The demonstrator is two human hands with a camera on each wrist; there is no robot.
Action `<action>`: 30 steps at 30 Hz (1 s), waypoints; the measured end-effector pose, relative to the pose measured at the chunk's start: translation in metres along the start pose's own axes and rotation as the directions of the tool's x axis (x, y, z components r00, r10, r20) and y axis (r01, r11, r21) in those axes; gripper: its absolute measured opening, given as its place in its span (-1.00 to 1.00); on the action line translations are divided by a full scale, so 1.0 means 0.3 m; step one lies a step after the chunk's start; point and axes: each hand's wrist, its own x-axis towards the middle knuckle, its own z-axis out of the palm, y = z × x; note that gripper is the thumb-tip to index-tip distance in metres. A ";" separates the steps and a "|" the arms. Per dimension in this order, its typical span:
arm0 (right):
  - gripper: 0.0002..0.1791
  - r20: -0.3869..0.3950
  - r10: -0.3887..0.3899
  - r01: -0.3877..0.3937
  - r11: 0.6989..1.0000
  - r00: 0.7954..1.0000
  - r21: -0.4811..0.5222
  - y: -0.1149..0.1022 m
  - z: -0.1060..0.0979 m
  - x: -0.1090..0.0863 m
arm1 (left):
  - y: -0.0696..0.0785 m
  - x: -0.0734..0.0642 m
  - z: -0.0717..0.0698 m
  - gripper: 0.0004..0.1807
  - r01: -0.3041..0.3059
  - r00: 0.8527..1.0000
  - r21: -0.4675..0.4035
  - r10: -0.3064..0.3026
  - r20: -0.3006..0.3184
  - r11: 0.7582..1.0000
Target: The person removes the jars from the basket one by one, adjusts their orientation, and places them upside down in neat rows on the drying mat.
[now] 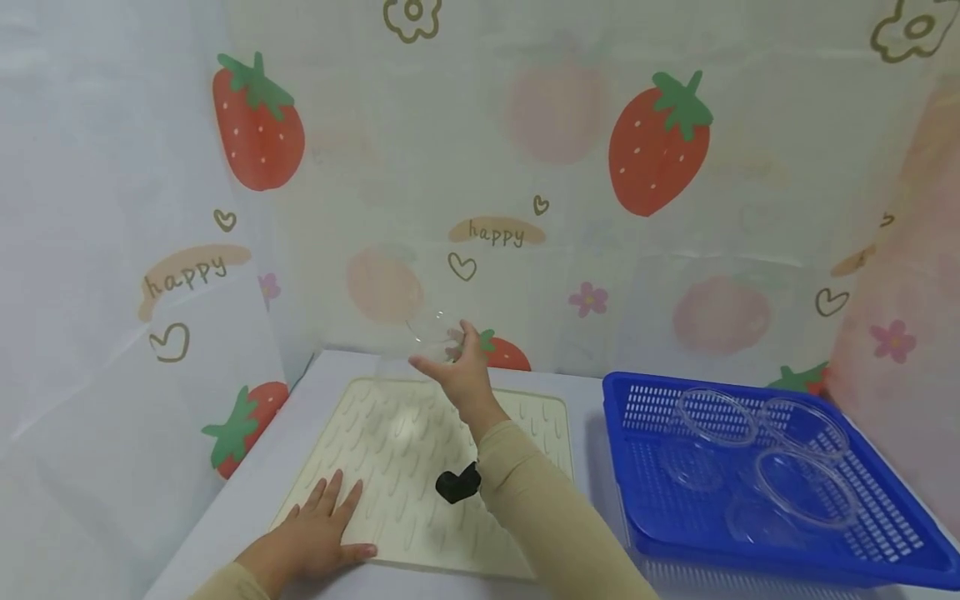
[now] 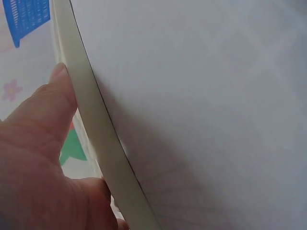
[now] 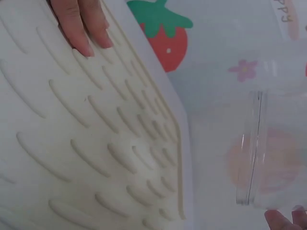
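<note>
A clear plastic container [image 1: 429,335] with a round rim is held up over the far left part of a cream ridged mat [image 1: 405,467]. My right hand [image 1: 467,375] grips it between the thumb and fingers. In the right wrist view, the container's side and rim [image 3: 249,153] face the fingertips [image 3: 280,220] at the lower right. My left hand [image 1: 318,529] lies with spread fingers on the mat's near left corner. In the left wrist view, its thumb [image 2: 53,100] rests against the mat's edge [image 2: 103,134].
To the right, a blue plastic basket [image 1: 637,500] holds several clear round containers [image 1: 806,487]. A small black piece [image 1: 456,483] shows beside the right sleeve. The mat lies on a white table [image 1: 300,417], and a strawberry-printed sheet [image 1: 570,250] hangs behind it.
</note>
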 end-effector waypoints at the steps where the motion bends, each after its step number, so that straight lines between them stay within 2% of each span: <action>1: 0.17 0.004 0.006 -0.006 1.000 1.000 0.001 0.009 0.017 0.003 | -0.001 -0.002 0.002 0.10 0.002 1.000 0.002 -0.002 0.005 1.000; 6: 0.16 0.019 0.025 -0.025 0.999 0.999 -0.031 0.052 0.090 0.018 | -0.002 -0.012 0.010 0.07 0.006 1.000 0.006 -0.005 -0.009 1.000; 10: 0.12 0.024 0.028 -0.027 0.998 0.999 -0.062 0.075 0.122 0.029 | -0.006 -0.009 0.013 0.07 0.004 1.000 0.001 -0.004 -0.020 1.000; 14: 0.12 0.022 0.028 -0.026 0.996 0.999 -0.088 0.096 0.137 0.047 | -0.010 0.003 0.010 0.12 0.009 1.000 -0.006 -0.009 0.010 1.000; 17: 0.14 0.026 0.038 -0.035 0.993 0.999 -0.113 0.112 0.147 0.056 | -0.011 0.007 0.010 0.15 0.037 0.998 0.000 -0.037 0.051 0.999; 19: 0.16 0.032 0.051 -0.046 0.990 0.998 -0.133 0.124 0.154 0.059 | -0.009 0.001 0.009 0.15 0.050 0.997 0.000 -0.050 0.058 0.999; 26: 0.18 0.050 0.075 -0.065 0.981 0.996 -0.182 0.166 0.166 0.066 | -0.006 -0.011 0.005 0.11 0.035 0.999 0.002 -0.035 0.025 0.999; 30: 0.18 0.057 0.082 -0.069 0.976 0.995 -0.205 0.181 0.169 0.064 | -0.001 -0.008 0.002 0.11 0.033 0.999 0.004 -0.033 0.038 0.999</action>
